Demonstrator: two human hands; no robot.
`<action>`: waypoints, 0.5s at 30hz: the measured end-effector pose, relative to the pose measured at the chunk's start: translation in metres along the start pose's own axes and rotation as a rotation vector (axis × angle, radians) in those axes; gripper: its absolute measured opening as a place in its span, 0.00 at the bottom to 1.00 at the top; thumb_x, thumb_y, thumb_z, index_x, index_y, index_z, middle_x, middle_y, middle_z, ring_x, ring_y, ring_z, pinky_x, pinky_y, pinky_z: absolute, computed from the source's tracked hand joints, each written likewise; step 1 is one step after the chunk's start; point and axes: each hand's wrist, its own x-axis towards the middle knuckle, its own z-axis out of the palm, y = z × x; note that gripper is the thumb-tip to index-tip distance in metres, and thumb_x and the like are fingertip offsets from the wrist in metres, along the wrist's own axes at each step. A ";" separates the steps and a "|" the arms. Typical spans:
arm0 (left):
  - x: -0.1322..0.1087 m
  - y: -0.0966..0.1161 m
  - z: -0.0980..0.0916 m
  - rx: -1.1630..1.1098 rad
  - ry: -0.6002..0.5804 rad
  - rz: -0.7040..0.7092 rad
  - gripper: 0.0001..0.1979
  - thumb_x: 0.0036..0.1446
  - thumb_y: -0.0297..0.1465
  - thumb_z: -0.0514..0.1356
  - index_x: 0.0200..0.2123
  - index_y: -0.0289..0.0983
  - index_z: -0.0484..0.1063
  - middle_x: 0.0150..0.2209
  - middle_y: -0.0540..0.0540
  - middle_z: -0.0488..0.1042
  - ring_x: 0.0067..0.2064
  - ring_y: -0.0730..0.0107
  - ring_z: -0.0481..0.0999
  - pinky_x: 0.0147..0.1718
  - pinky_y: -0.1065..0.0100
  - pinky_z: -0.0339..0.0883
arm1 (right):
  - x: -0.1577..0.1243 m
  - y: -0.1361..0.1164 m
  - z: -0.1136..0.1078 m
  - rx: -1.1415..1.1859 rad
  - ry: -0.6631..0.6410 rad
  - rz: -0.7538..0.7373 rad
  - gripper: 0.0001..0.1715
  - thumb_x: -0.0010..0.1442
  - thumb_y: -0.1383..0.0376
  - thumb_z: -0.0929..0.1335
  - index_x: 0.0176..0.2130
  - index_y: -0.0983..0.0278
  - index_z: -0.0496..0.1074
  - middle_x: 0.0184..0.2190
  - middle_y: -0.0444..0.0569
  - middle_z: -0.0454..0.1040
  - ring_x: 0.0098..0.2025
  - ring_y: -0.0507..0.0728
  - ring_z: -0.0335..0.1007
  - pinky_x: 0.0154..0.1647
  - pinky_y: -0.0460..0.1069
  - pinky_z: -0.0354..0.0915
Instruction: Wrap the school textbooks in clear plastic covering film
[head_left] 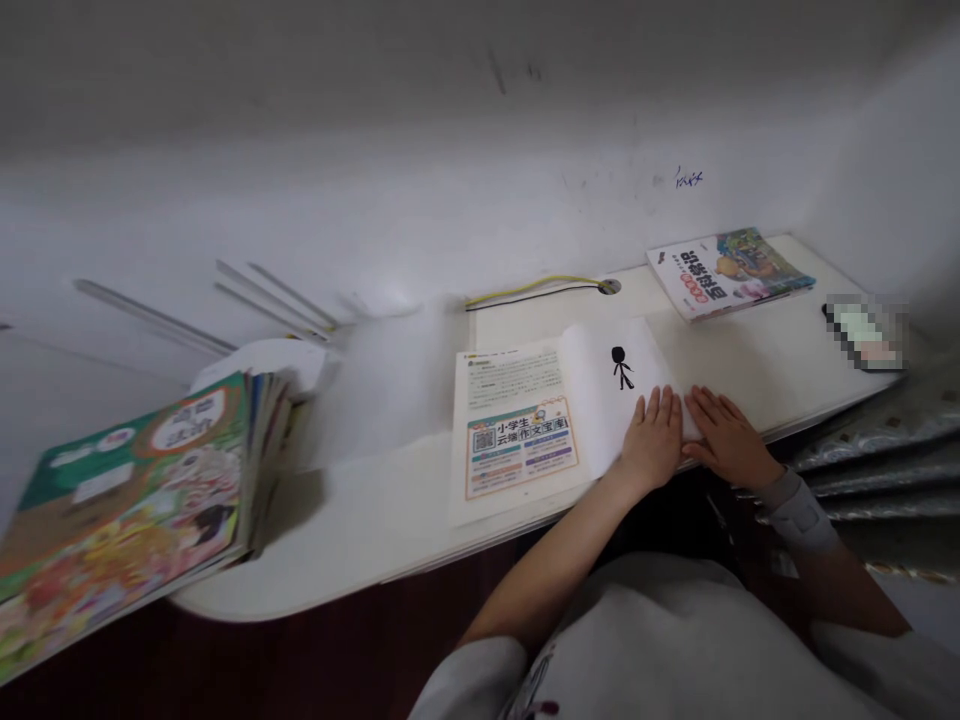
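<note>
An open book (517,420) lies on the white desk (360,530) in front of me. Its left page carries printed text and an orange-framed panel. Its right page (611,390) is white with a small black stick figure (621,366) drawn on it. My left hand (654,435) lies flat, fingers together, on the lower right part of that white page. My right hand (724,435) rests flat beside it at the page's right edge, the two hands almost touching. Neither hand grips anything.
A stack of colourful books (127,500) sits at the desk's left end. Another colourful book (731,270) lies at the far right, a blurred small object (862,330) beyond it. A yellow and black cable (532,290) runs along the wall. Patterned fabric (877,450) hangs at the right.
</note>
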 end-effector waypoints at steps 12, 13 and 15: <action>-0.032 -0.047 -0.025 -0.019 0.017 -0.237 0.36 0.61 0.50 0.45 0.64 0.32 0.51 0.66 0.34 0.45 0.66 0.40 0.42 0.57 0.35 0.45 | 0.002 0.000 -0.005 0.040 -0.045 0.015 0.43 0.62 0.46 0.55 0.64 0.73 0.47 0.62 0.63 0.56 0.65 0.63 0.47 0.62 0.60 0.50; -0.035 -0.054 -0.025 -0.041 -0.006 -0.226 0.36 0.61 0.50 0.45 0.64 0.33 0.50 0.66 0.34 0.44 0.66 0.40 0.41 0.57 0.37 0.47 | 0.001 0.000 -0.004 0.037 -0.045 0.018 0.44 0.62 0.45 0.55 0.64 0.73 0.48 0.62 0.64 0.56 0.65 0.63 0.47 0.62 0.60 0.50; -0.038 -0.062 -0.023 -0.081 -0.035 -0.170 0.36 0.60 0.51 0.44 0.65 0.34 0.49 0.67 0.35 0.42 0.66 0.42 0.39 0.57 0.41 0.50 | 0.001 0.000 -0.003 0.034 -0.041 0.023 0.45 0.61 0.45 0.55 0.64 0.73 0.48 0.62 0.64 0.55 0.65 0.64 0.48 0.62 0.60 0.49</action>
